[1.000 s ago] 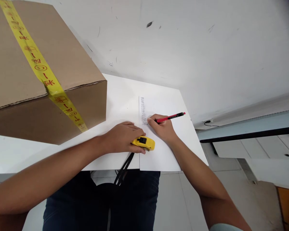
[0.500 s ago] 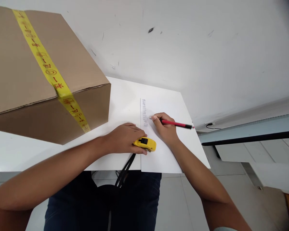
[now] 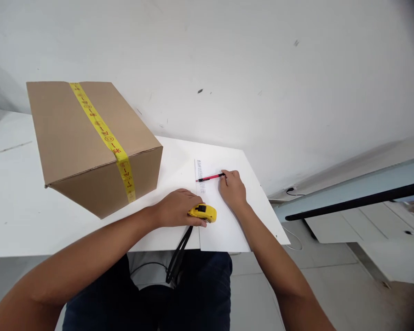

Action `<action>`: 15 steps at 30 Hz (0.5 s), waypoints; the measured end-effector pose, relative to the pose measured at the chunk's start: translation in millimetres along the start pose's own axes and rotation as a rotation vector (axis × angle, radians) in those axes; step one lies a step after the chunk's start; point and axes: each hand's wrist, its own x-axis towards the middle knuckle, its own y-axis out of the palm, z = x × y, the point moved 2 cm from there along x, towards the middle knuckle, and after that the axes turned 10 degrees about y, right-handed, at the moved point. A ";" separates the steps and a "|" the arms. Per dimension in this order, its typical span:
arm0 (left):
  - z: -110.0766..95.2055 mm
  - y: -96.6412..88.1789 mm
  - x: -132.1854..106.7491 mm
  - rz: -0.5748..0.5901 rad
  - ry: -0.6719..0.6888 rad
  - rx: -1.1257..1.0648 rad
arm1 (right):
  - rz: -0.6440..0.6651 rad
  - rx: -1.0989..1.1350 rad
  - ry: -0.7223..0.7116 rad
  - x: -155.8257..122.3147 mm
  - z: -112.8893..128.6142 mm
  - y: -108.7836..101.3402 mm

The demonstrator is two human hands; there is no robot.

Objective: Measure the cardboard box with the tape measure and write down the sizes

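My left hand (image 3: pixel 179 208) is closed around a yellow tape measure (image 3: pixel 205 212), with a black strap (image 3: pixel 178 257) trailing from it past the table edge. The tape measure is over the left side of a white paper sheet (image 3: pixel 221 234). Fingers of my right hand (image 3: pixel 232 187) close on the right end of a red and black pen (image 3: pixel 211 177). Its black clip end points left, across small lines of writing at the sheet's left edge. Whether the pen rests on the paper I cannot tell.
A cardboard box (image 3: pixel 79 133) sealed with yellow printed tape (image 3: pixel 100 122) stands on the white table (image 3: pixel 14 220), left of the paper. Behind the table rises a marked white wall (image 3: pixel 227 59). At the right are a light blue panel with a black edge (image 3: pixel 359 200) and a cable plug (image 3: pixel 290 190).
The pen has turned round: it stuck out right of my right hand and now points left over the writing. My left hand keeps the tape measure. The view has shifted, showing the whole box.
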 end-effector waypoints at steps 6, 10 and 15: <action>1.9 -2.1 -3.7 -0.077 -0.035 -0.002 | 0.042 0.082 -0.087 -2.2 14.8 -17.4; -7.8 -11.0 -3.2 -0.302 -0.283 -0.487 | 0.121 0.483 -0.249 -49.3 20.7 -60.2; -60.8 -7.1 -7.3 -0.275 -0.413 -1.112 | 0.332 1.111 -0.075 -184.8 28.3 -48.0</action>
